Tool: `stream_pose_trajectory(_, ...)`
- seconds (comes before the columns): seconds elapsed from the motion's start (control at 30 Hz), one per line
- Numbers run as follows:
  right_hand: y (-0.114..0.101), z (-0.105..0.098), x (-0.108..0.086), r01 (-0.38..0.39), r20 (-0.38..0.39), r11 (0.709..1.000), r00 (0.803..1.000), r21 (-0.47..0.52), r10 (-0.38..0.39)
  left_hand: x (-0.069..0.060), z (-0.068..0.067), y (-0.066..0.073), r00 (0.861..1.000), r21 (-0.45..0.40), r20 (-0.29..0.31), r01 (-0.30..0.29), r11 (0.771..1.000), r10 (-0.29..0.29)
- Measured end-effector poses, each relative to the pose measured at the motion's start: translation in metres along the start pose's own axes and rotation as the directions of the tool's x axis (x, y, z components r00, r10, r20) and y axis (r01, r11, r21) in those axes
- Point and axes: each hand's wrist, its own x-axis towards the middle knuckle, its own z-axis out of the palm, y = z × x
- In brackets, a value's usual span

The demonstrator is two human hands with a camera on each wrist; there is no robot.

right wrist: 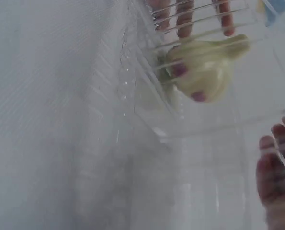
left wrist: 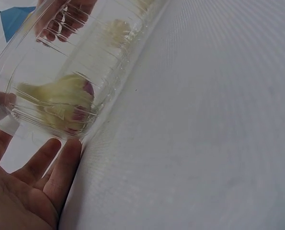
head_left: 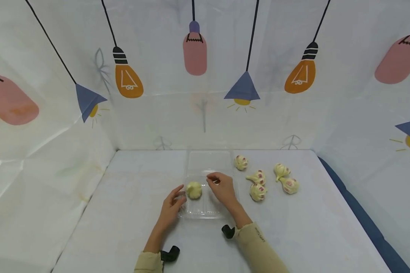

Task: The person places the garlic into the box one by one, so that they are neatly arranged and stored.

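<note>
At 9 o'clock of clear tray (head_left: pixel 205 208), L hand (head_left: pixel 172 203) spread, nr garlic bulb (head_left: pixel 194 190) inside; R hand (head_left: pixel 224 188) over 2 o'clock, loosely curled.

Edges of the wrist views cut off the hands (left wrist: pixel 27 191), the right one (right wrist: pixel 276 179) blurred.

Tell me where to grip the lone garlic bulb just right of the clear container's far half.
I'd pinch the garlic bulb by its bulging sides, right hand coming from above and the right: its body is round, the clear container sits close on its left, and the next bulb lies apart, nearer you.
</note>
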Motion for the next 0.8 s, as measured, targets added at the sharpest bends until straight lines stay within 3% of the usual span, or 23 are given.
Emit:
stream_pose_trajectory(0.2, -0.001, -0.02, -0.001, 0.012, -0.014, 1.0, 1.0, -0.022, -0.012, 0.002, 0.001, 0.002, 1.0, 0.009, 0.001, -0.008, 1.0, 0.008)
stream_pose_trajectory(0.6, 0.004, -0.071, 0.002, -0.077, -0.117, 0.996, 0.991, -0.046, 0.071, 0.002, 0.0, 0.0, 1.0, 0.023, -0.011, 0.03, 0.999, -0.03)
stream_pose_trajectory(0.8, 0.01, -0.1, -0.002, -0.149, -0.169, 0.985, 0.976, -0.082, 0.134, 0.001, 0.002, 0.001, 0.999, 0.028, 0.001, 0.053, 0.998, -0.053)
